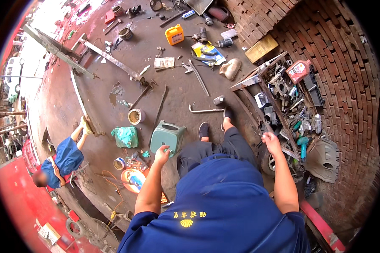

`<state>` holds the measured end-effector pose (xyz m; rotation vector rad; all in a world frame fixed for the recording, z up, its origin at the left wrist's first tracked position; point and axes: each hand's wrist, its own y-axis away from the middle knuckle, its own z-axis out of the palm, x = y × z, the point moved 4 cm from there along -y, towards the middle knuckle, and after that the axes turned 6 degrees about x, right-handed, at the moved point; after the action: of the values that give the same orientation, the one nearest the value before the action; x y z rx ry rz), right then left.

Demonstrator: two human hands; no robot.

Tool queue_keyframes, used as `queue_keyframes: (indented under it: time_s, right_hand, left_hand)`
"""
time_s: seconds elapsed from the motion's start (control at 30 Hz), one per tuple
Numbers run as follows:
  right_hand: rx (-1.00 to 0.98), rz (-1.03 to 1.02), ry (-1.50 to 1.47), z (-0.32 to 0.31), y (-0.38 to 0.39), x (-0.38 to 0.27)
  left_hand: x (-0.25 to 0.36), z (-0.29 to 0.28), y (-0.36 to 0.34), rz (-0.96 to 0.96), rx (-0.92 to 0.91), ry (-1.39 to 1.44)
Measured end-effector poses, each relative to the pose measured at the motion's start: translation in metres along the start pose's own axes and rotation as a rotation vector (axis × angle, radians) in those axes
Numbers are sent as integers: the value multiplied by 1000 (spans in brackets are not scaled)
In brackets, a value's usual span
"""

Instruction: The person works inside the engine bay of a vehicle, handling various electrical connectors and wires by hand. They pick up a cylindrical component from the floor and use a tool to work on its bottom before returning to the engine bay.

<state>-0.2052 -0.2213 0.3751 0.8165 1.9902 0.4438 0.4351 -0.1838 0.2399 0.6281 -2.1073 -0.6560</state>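
My left hand [161,155] is raised in front of a grey-green plastic stool [168,135], its fingers curled closed. A bit of turquoise shows beside the fingers; what they hold, if anything, cannot be made out. Over the near side of a metal-framed parts cart [245,82], my right hand [272,142] hangs with loosely bent fingers apart and nothing visible in it. The cart is heaped with metal parts [283,86]. A teal power tool [302,147] and a red bottle [299,71] are among the things near that hand.
On the floor ahead lie an L-shaped wrench [206,110], metal bars, a yellow jug [174,34] and an open can [136,116]. A steel lift frame [112,57] stands left. Another person [63,162] sits at far left. A brick wall [346,84] borders the right.
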Motion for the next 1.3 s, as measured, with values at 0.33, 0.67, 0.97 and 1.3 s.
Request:
queue_keyframes:
  time_s: [0.33,0.67,0.97,1.3]
  right_hand:
    - [-157,-116,285,25,-53,7]
    - [-154,120,95,23,-108,6]
    - [-264,-268,156,100,-246,-136]
    - [-373,-184,229,214,-556,-276]
  left_hand:
    - [-24,-21,36,-200,116,96]
    - [-8,-19,25,-201,144,77]
    - [91,-8,-21,-189,143,115]
    - [172,4,-61,-570,43,-128]
